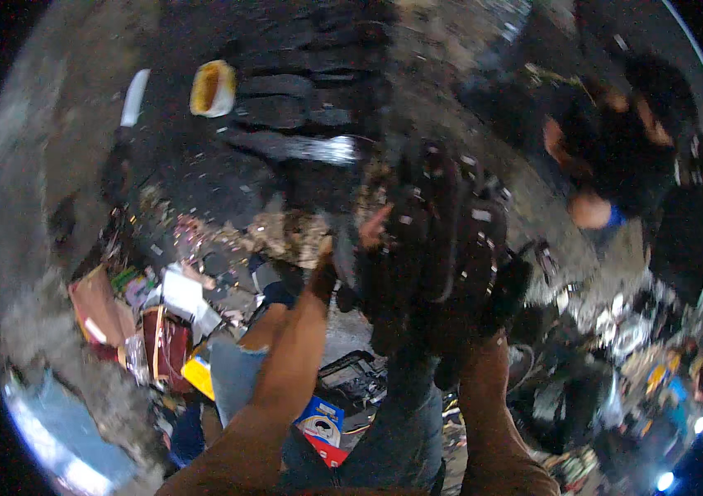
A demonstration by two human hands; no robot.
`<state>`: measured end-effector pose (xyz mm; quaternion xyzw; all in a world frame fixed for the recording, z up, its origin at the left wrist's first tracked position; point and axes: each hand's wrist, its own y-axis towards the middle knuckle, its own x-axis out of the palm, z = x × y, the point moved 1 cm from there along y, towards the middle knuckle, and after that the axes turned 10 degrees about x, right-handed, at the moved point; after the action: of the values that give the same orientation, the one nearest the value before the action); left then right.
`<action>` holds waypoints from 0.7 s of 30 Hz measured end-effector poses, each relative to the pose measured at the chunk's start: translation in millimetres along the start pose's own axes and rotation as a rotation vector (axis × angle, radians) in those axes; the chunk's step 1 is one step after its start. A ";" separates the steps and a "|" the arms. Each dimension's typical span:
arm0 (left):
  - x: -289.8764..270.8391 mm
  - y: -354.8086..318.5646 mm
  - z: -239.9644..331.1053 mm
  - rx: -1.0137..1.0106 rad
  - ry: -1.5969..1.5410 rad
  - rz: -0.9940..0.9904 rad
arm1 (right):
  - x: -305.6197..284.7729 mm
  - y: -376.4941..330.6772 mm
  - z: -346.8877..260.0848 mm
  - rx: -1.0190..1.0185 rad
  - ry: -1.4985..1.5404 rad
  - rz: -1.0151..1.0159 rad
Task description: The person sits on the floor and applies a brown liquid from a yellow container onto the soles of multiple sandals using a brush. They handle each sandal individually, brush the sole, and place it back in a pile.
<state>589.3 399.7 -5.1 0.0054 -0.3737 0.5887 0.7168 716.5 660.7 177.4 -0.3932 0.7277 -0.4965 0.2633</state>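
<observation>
A bulky black bag [442, 240], like a backpack with seams and small shiny fittings, is held up in front of my legs between both hands. My left hand [333, 269] grips its left side; the hand is dark and blurred, with a lighter fingertip showing against the bag. My right hand [471, 351] is at the bag's lower right side, its fingers mostly lost in the dark material. Below the bag, between my legs, lie a blue and red printed box [323, 426] and a black plastic part [353, 376].
Rows of dark flat pieces [285, 95] lie ahead, beside a yellowish tub [213, 88]. Mixed scrap with a dark red case [168, 347] and a white box [185, 293] is at left. Another person [624, 149] bends at far right, above shiny scrap [624, 331].
</observation>
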 end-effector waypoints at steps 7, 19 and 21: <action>-42.3 -59.4 77.8 0.120 -0.099 0.081 | 97.8 -78.6 -4.6 0.022 -0.152 -0.040; -224.3 -149.8 295.2 0.298 -0.112 0.172 | 360.7 -183.4 57.6 -0.096 -0.220 -0.195; -256.4 -162.0 340.2 0.319 -0.082 0.181 | 400.9 -192.9 64.5 -0.096 -0.236 -0.230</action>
<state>539.5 -17.6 171.0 0.1096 -0.3035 0.7019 0.6350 605.0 255.0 335.9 -0.5418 0.6648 -0.4382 0.2692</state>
